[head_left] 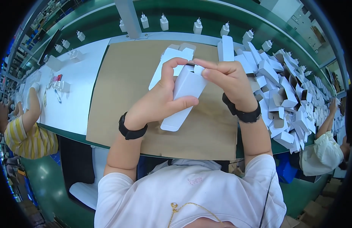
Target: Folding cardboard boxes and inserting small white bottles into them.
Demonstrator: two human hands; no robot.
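Fingers of the left hand [160,100] are gripping a small white carton [185,97] around its body, holding it tilted above the brown cardboard sheet [122,95], seemingly to steady it. The right hand [227,78] is pinching the carton's top flap [198,69], apparently to fold it, while a heap of white cartons [286,102] is lying right of the sheet, within easy reach.

— How's the light?
— Bright and even, from overhead. The white boxes piled [293,102] toward the worktop's right edge nearly wash out, and shadows on the brown mat [126,95] are faint and soft.
— Any distortion?
— Strong fisheye: the worktop's far edge bows and black corners frame the view. The centre is sharp; the rim smears, with slight colour fringing.
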